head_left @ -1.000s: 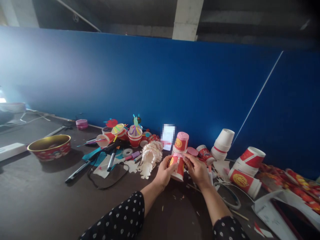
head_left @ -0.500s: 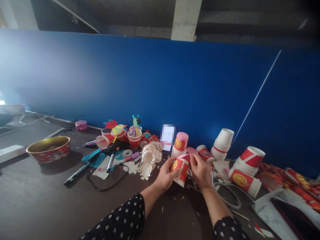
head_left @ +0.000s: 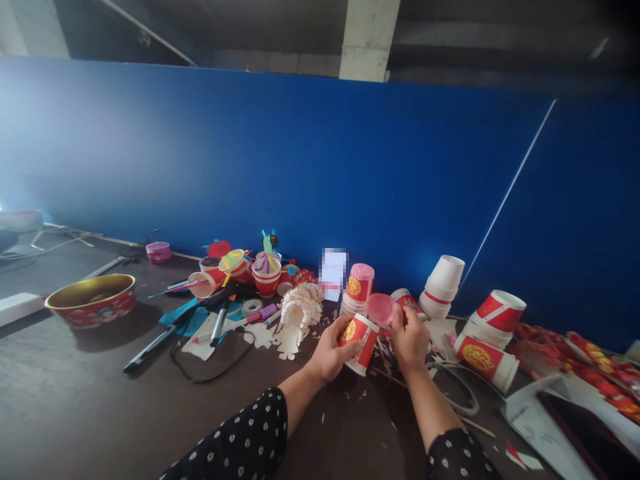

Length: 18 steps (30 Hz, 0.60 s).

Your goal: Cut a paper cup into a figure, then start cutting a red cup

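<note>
My left hand [head_left: 333, 352] is wrapped round a red and white paper cup [head_left: 367, 339] with a gold emblem. The cup is tilted, its wider rim pointing down and its narrow end up. Just right of it, my right hand [head_left: 410, 339] pinches the edge of a pink round piece [head_left: 381, 309] that looks like thin paper. That piece is apart from the cup's upper end. Behind them stands a stack of cups [head_left: 361, 285] topped in pink.
White cut-paper pieces [head_left: 299, 317], markers and decorated cups [head_left: 267, 275] lie left of my hands. A red and gold bowl [head_left: 93, 303] sits further left. More stacked cups [head_left: 485, 357], a cable [head_left: 467, 400] and a white box [head_left: 530, 417] are on the right.
The pink piece over the cup's upper end has come off and is now in my right hand, which has moved slightly right. My left hand still holds the cup.
</note>
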Available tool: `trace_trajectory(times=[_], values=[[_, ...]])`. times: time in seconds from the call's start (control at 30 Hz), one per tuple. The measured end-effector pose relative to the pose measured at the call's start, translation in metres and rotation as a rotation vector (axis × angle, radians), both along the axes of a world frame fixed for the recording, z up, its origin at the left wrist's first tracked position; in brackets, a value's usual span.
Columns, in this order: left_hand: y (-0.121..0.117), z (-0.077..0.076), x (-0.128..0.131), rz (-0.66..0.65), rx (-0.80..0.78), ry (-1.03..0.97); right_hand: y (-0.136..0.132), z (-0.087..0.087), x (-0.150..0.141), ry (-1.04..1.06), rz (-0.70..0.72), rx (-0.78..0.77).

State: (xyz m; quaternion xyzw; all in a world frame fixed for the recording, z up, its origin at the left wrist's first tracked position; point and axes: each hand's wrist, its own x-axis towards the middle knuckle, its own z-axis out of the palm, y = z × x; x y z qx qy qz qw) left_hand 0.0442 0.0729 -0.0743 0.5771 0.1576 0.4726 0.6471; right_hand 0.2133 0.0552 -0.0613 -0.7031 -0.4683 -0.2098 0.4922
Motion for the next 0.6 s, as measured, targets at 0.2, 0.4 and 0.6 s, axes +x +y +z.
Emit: trace_trajectory(times=[0.2,0.4,0.6], values=[[0.002,0.002,0.000,0.084,-0.065,0.008,0.004,0.000,0.016,0.204,-0.127,0.004],[0.004,0.000,0.001,0.099,-0.063,0.002,0.004,0.004,0.020,0.294,-0.127,-0.083],[0.003,0.001,0.001,0.096,-0.037,0.014,0.011,0.009,0.020,0.269,0.022,-0.237]])
